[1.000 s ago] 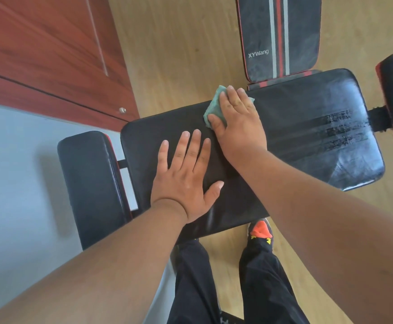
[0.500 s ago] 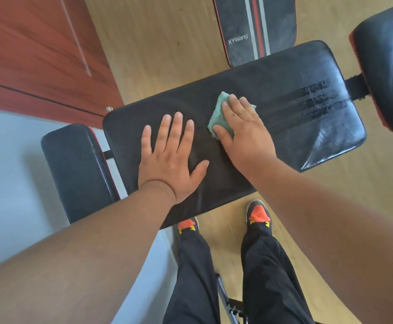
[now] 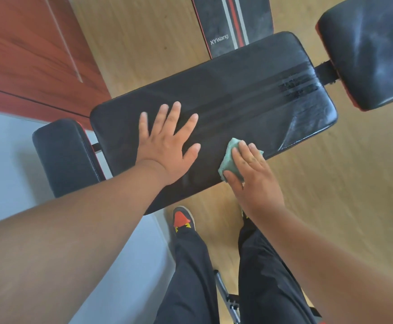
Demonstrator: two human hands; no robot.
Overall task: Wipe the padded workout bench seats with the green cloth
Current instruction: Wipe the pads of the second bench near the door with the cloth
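A long black padded bench seat (image 3: 249, 94) runs across the middle of the view. My left hand (image 3: 167, 143) lies flat on its left part, fingers spread and straight. My right hand (image 3: 253, 174) presses a folded green cloth (image 3: 229, 160) onto the seat's near edge, fingers straight on top and thumb along the cloth's side. A smaller black pad (image 3: 64, 155) sits at the seat's left end. Another black pad with a red edge (image 3: 366, 50) is at the right end.
A second bench pad with red and grey stripes and the word XYWang (image 3: 232, 22) lies on the wooden floor behind the seat. A red-brown wooden door (image 3: 27, 54) stands at the upper left. My legs and an orange-toed shoe (image 3: 182, 218) are below the seat, beside a metal frame piece (image 3: 225, 298).
My right hand has slid the cloth from the far side of the seat toward its near edge. The left hand has stayed flat on the seat. The view has shifted.
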